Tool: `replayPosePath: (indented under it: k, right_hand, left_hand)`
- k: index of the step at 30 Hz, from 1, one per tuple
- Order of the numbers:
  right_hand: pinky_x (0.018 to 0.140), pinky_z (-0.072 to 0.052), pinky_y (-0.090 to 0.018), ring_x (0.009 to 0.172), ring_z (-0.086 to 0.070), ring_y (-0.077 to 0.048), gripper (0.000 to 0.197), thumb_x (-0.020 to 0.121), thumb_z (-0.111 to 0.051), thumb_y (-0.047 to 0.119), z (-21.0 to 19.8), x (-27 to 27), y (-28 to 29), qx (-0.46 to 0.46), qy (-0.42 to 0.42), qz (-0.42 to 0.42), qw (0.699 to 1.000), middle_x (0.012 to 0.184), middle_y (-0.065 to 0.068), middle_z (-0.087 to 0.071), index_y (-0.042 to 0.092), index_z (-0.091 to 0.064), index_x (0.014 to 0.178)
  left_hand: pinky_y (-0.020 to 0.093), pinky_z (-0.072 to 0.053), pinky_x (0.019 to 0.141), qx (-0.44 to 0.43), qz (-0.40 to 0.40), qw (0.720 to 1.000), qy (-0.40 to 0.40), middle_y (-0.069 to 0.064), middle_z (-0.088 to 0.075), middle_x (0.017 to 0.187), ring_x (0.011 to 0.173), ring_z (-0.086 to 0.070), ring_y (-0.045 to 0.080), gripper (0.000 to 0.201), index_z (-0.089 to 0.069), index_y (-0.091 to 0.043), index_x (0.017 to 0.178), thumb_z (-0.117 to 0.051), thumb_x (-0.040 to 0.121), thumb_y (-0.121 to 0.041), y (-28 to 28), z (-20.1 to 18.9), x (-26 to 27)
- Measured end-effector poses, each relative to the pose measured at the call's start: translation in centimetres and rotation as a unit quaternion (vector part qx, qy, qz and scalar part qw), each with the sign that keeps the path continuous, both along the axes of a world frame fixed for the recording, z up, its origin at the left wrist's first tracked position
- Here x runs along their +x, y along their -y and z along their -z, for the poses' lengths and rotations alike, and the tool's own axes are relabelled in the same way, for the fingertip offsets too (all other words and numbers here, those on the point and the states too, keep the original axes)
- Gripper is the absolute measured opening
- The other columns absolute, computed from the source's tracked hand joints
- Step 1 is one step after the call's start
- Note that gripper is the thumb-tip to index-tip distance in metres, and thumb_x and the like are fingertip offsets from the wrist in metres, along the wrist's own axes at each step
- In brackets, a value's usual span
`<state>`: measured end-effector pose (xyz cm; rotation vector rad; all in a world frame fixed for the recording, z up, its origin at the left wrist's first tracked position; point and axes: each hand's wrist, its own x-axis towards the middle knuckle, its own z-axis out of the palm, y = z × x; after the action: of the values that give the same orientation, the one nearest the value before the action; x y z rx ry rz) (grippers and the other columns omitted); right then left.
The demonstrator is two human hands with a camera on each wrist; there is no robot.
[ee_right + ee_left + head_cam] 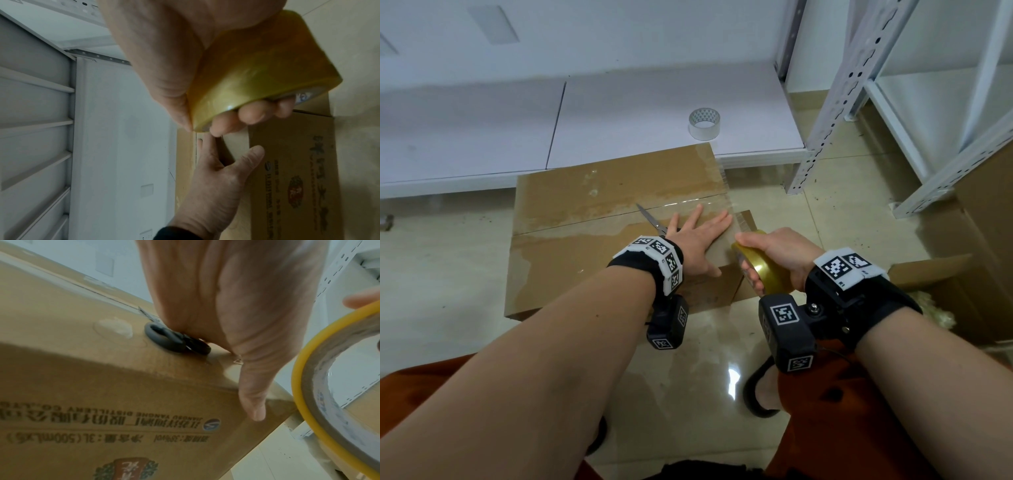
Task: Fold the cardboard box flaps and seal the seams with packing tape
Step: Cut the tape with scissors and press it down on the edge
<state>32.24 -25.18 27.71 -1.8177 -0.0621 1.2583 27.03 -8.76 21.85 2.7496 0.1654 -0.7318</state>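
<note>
left hand (216, 308) flat on box (86, 378) — scissors (174, 340) beneath

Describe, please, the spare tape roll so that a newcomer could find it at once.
Start at the cardboard box on the floor, then look past its far right corner to the low white shelf behind it. The spare roll stands there alone. It is clear and whitish and nobody touches it, unlike the yellow roll that the right hand grips.

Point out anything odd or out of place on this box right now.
The scissors lie loose on the box top, handles tucked under the left hand pressing the tape down. A spare clear tape roll sits on the white board behind.
</note>
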Motion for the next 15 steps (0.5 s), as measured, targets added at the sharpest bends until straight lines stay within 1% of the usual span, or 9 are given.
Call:
replayPosePath:
  k: [6,12,15]
  right_hand:
    - [0.049,-0.045,-0.028,0.043,-0.051,-0.023,0.041,0.090,-0.061,0.035,0.01,0.21,0.01,-0.010,0.005,-0.003,1.000,0.052,-0.012,-0.056,-0.001,-0.059,0.070]
    - [0.044,-0.046,-0.024,0.038,-0.053,-0.019,0.037,0.092,-0.059,0.031,-0.06,-0.04,0.01,-0.017,0.014,-0.002,1.000,0.047,-0.008,-0.057,-0.002,-0.058,0.075]
    - [0.044,-0.046,-0.023,0.038,-0.055,-0.019,0.037,0.093,-0.058,0.032,0.14,-0.28,0.01,-0.031,0.021,-0.018,0.999,0.049,-0.009,-0.059,-0.002,-0.060,0.077]
  left_hand:
    - [0.057,0.012,0.115,0.005,0.003,1.000,0.000,-0.021,0.014,0.157,0.144,0.023,0.016,0.106,0.011,-0.038,0.150,-0.069,0.081,-0.046,0.03,0.02,0.05]
    - [0.056,0.014,0.115,0.015,0.011,1.000,-0.004,-0.020,0.015,0.157,0.144,0.023,0.017,0.104,0.010,-0.037,0.151,-0.067,0.083,-0.046,0.19,-0.16,0.12]
    - [0.058,0.009,0.115,0.039,0.020,0.999,-0.002,-0.016,0.020,0.158,0.145,0.022,0.020,0.103,0.010,-0.034,0.151,-0.066,0.083,-0.046,0.50,-0.35,0.04]
